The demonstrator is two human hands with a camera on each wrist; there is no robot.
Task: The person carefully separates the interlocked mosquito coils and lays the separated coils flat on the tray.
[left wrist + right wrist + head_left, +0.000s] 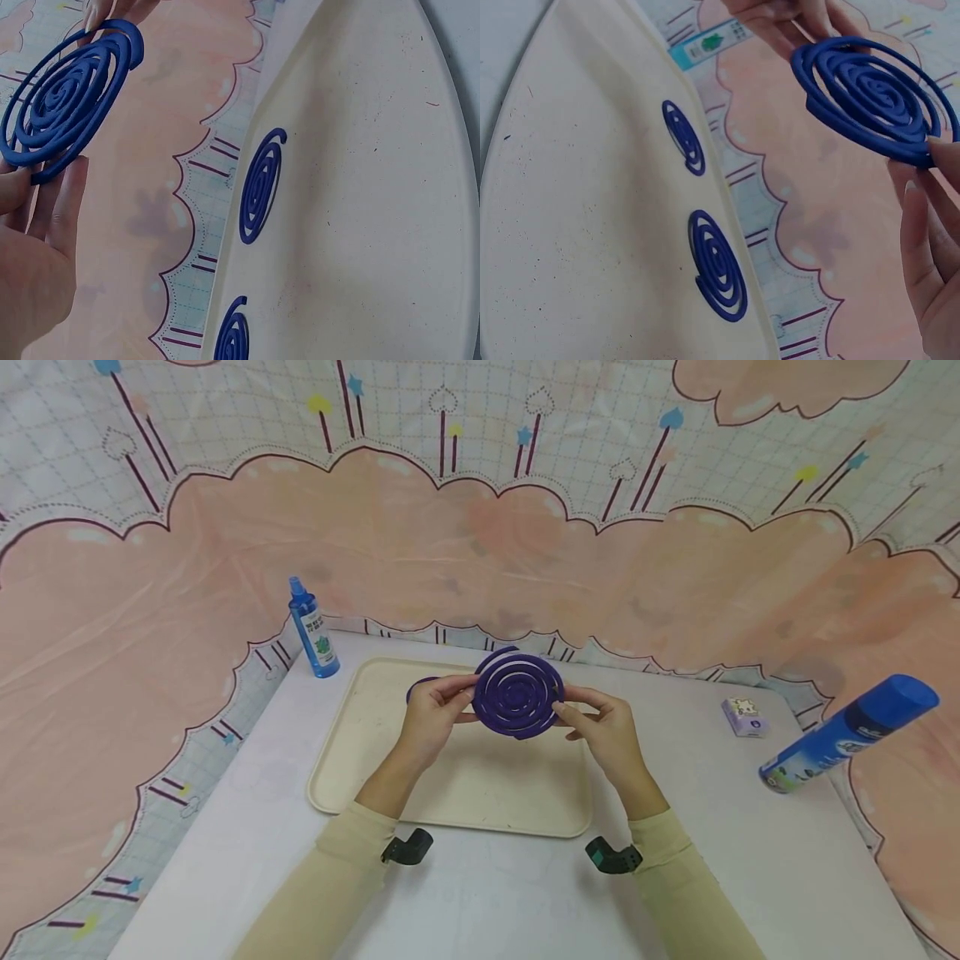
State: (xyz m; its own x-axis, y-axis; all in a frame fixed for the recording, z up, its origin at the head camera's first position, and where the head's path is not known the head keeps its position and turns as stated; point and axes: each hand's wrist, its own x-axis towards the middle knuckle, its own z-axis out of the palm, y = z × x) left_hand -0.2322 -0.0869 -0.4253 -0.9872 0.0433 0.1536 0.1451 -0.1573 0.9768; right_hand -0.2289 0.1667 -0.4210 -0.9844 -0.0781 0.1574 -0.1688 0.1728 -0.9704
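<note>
Between my two hands, a dark blue mosquito coil [516, 695] is held up above the tray, its flat spiral face towards me. My left hand [433, 717] pinches its left edge between thumb and fingers. On the opposite edge my right hand [609, 732] pinches it the same way, thumb in front. Two more coils lie flat on the cream tray [487, 793]: in the right wrist view, a nearer coil [718, 266] and a farther coil [682, 139]. From the head, the hands and held coil hide most of these two.
At the back left of the white table [480, 902] stands a blue spray bottle [315, 633]. To the right are a small lilac box [744, 717] and a tall blue aerosol can [843, 737]. A patterned cloth [420, 552] hangs behind the table.
</note>
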